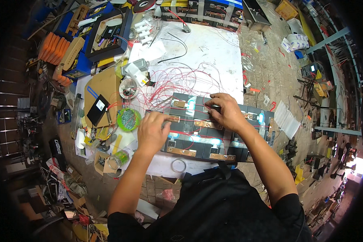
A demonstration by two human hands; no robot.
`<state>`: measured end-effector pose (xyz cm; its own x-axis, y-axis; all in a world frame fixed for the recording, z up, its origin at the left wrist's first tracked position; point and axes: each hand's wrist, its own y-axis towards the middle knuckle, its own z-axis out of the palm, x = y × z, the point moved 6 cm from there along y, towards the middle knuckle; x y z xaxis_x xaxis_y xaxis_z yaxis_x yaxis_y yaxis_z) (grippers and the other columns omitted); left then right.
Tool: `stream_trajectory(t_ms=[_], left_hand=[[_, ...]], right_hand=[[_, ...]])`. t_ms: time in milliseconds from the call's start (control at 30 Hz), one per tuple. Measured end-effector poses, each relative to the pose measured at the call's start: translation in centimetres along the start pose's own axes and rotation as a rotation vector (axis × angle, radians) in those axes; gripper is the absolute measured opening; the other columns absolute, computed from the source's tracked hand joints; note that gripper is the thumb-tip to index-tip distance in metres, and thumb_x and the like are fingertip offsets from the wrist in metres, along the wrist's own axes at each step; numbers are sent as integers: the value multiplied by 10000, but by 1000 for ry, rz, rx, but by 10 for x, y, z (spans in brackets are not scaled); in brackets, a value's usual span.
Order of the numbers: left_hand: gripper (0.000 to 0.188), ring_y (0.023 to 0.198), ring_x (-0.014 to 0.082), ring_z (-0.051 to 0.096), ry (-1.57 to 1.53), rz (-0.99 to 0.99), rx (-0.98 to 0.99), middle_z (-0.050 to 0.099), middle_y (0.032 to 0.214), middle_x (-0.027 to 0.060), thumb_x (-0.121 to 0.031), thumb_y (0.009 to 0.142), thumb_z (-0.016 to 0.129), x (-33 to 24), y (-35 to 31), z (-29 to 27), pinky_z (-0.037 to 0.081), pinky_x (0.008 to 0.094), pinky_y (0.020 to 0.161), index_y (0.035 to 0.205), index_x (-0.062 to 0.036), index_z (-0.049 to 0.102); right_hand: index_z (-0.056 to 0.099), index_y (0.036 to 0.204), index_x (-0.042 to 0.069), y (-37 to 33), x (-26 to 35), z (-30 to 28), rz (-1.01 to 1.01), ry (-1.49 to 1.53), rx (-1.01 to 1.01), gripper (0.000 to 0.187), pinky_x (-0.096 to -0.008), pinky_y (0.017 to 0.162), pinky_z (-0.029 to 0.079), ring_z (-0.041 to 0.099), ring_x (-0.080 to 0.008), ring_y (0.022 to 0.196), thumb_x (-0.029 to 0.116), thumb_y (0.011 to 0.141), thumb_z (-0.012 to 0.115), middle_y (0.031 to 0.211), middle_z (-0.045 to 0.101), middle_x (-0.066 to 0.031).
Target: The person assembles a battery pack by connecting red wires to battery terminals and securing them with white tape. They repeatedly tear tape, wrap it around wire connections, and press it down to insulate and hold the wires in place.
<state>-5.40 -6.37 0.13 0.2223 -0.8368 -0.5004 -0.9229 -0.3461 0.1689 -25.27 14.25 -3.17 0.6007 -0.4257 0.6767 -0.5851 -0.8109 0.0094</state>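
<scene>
Left hand (151, 129), right hand (228, 112) on battery-pack (199, 147) (apparently)

The person's left hand (151, 130) bends over the battery pack's (207, 133) left end; the right hand (227, 110) curls near its far edge, both bare forearms (134, 177) reaching from its near side.

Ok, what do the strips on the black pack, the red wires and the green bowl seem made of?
Strips: probably bare copper, from their metallic orange-brown look. Wires: likely plastic-coated, given the even red colour; core metal unclear. Bowl: probably plastic, judging by its bright green rim.
</scene>
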Motion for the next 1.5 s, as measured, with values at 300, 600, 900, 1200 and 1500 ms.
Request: stream_trajectory(t_ms=[300,600,900,1200,1500], left_hand=[[264,1073,291,645,-39,104,48,690,1070,58,-220,772,944,-16,39,6,486,454,953,981,-134,809],[312,1155,311,640,-27,59,165,690,1107,43,-193,785,906,-11,49,30,473,478,1054,1078,-161,804],[518,1447,352,516,-126,288,313,612,1516,109,-202,798,778,-21,84,44,381,520,1223,1317,-206,777],[295,1374,305,588,18,372,553,721,1355,82,-214,881,640,-13,148,63,373,482,1213,1122,-146,796],[371,1430,335,595,-529,139,786,663,1522,198,-222,1036,498,32,161,105,432,419,1216,1225,-81,784]], right_hand=[[823,1187,141,22,3,16,19,104,95,287,-492,1160,478,634,-384,1341,167,902,796,1390,711,-192],[841,1214,270,13,25,24,-9,-5,198,354,-691,1309,162,482,-350,1513,158,886,773,1555,587,-160],[845,1209,248,4,32,24,-30,24,118,374,-687,1308,202,471,-370,1523,129,860,782,1578,561,-169],[845,1085,197,0,28,21,-12,0,41,257,-678,1308,228,482,-376,1503,134,855,750,1541,591,-165],[798,1064,136,-16,5,-9,148,133,-134,156,-656,1297,269,565,-366,1413,135,923,732,1419,668,-146]])
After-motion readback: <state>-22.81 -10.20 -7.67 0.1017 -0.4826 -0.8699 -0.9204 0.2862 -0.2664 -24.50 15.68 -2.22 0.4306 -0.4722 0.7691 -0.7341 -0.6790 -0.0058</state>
